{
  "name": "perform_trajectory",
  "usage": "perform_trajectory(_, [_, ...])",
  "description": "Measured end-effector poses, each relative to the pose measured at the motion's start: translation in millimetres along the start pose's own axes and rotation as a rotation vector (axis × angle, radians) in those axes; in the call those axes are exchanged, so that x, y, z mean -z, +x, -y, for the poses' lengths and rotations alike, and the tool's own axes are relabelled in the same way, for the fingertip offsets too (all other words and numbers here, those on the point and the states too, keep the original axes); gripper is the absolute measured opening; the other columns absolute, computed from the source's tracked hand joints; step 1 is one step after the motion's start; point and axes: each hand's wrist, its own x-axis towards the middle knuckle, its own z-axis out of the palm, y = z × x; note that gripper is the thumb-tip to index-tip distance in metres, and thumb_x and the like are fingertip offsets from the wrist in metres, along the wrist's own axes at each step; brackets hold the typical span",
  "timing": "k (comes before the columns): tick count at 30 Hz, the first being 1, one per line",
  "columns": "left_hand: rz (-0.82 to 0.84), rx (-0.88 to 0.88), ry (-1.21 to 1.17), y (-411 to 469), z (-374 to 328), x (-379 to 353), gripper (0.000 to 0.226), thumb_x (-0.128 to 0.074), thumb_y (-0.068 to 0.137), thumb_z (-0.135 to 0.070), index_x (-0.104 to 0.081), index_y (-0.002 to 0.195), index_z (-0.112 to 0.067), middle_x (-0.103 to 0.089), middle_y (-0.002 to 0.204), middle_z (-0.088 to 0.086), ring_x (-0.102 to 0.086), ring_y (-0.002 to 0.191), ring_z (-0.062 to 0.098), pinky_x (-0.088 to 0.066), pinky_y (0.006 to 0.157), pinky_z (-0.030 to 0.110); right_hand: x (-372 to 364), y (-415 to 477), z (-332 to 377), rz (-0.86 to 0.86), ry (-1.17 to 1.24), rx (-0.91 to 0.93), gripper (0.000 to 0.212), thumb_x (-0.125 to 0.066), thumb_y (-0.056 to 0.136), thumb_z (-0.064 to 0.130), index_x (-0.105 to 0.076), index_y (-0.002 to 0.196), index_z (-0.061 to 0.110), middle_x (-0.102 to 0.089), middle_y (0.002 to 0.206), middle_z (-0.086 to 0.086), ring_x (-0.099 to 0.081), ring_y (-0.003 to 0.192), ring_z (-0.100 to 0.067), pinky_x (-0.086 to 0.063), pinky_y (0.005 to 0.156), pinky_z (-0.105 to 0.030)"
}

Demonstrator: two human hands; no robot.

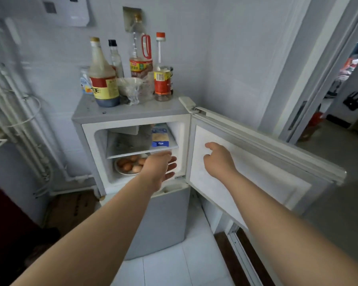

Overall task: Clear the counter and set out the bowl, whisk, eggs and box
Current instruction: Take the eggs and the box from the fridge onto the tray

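1. Clearly at the fetching step: upper fridge compartment (132, 149) open, its door (250, 162) swung out to the right.
2. Left hand (160, 169) reaching into the compartment mouth, fingers spread wide, palm turned inward, holding nothing; just right of the plate of eggs (130, 165), not touching it as far as can be told.
3. Right hand (217, 159) loosely curled against the inner face of the open door, index finger extended, gripping nothing; seemingly steadying the door.
4. Eggs: brown, piled on a pale plate on the lower level of the compartment, toward the left and far back.
5. Box (160, 138): blue and yellow, standing on the shelf above the eggs, at its right end, against the right wall.
6. Bowl and whisk: not in view. Bench: not in view either, so its clearing cannot be judged.
7. Fridge top crowded with sauce bottles (103, 79) and a crumpled clear bag (132, 89); irrelevant to the reach.
8. Likely next move: slide the left hand further left and under the plate rim, lift level to keep the eggs from rolling, draw out below the shelf edge.
9. Alternatively, up to the box first; light, rigid, easy to pinch.
10. Risk: loose eggs shifting if the plate tips on the way out.
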Motion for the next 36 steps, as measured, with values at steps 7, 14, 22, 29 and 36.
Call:
perform_trajectory(7, [-0.166, 0.015, -0.006, 27, 14, 87, 0.020, -0.044, 0.096, -0.005, -0.063, 0.095, -0.011, -0.062, 0.103, 0.008, -0.059, 0.092, 0.023, -0.051, 0.087, 0.036, -81, 22, 26, 0.129, 0.044, 0.025, 0.049, -0.042, 0.088, -0.002, -0.054, 0.133, 0.013, -0.049, 0.142, -0.005, -0.048, 0.129, -0.023, -0.039, 0.098, -0.025])
perform_trajectory(14, [-0.281, 0.060, 0.005, 72, 35, 144, 0.017, -0.046, 0.095, 0.001, -0.059, 0.098, -0.010, -0.058, 0.082, 0.004, -0.055, 0.079, 0.018, -0.048, 0.086, 0.032, -162, 56, 34, 0.230, 0.030, -0.007, 0.049, -0.040, 0.089, -0.001, -0.054, 0.133, 0.016, -0.050, 0.141, -0.003, -0.051, 0.125, -0.022, -0.043, 0.094, -0.026])
perform_trajectory(22, [-0.296, 0.085, 0.234, 147, 54, 167, 0.027, -0.047, 0.087, -0.004, -0.063, 0.070, -0.018, -0.048, 0.077, 0.008, -0.038, 0.077, 0.020, -0.034, 0.069, 0.031, -232, 106, 23, 0.279, -0.029, -0.010, 0.043, -0.043, 0.094, 0.006, -0.051, 0.135, 0.015, -0.050, 0.141, -0.007, -0.049, 0.126, -0.023, -0.040, 0.101, -0.030])
perform_trajectory(29, [-0.359, -0.009, 0.332, 227, 85, 174, 0.042, -0.045, 0.091, 0.000, -0.056, 0.130, -0.012, -0.064, 0.116, 0.010, -0.048, 0.078, 0.018, -0.037, 0.054, 0.014, -291, 161, -2, 0.260, -0.077, 0.077, 0.043, -0.045, 0.095, 0.011, -0.048, 0.137, 0.019, -0.048, 0.140, -0.006, -0.048, 0.126, -0.024, -0.039, 0.104, -0.032])
perform_trajectory(36, [-0.453, -0.089, 0.524, 294, 102, 186, 0.030, -0.050, 0.090, -0.006, -0.064, 0.116, -0.014, -0.064, 0.097, 0.000, -0.052, 0.082, 0.021, -0.041, 0.072, 0.027, -338, 215, -13, 0.242, -0.107, 0.227, 0.044, -0.047, 0.093, 0.008, -0.050, 0.136, 0.020, -0.048, 0.141, -0.007, -0.048, 0.126, -0.027, -0.039, 0.104, -0.033])
